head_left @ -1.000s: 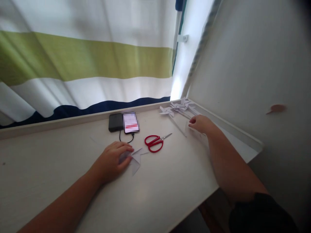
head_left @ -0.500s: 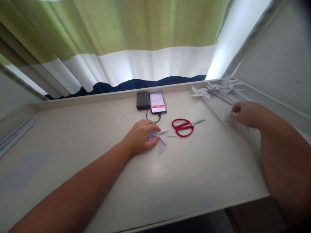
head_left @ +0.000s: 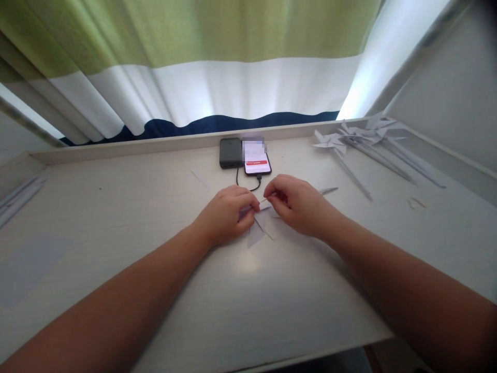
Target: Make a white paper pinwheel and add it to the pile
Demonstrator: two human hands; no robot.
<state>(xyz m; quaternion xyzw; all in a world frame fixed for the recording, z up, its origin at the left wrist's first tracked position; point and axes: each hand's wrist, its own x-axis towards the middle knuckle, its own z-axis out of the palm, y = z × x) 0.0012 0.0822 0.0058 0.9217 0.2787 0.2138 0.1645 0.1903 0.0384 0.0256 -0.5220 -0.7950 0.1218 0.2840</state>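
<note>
My left hand is closed around the hub side of a white folded-paper pinwheel, keeping it low over the table. Part of the pinwheel is hidden under the fingers. Close to its right side, my right hand pinches a thin pale stick at the pinwheel's upper edge. Another short yellowish sliver shows at the pinwheel's lower blade. Behind my right hand lie the scissors, with only the metal blades visible.
A black power bank and a lit phone joined by a cable are at the back. Several paper pinwheels on sticks lie back right, near small yellowish bits. Rolled paper and a paper sheet lie left.
My right hand has moved left from beside the finished pinwheels to the one in my left hand, bringing a thin stick. It now covers the scissors' red handles. My left hand keeps its hold.
</note>
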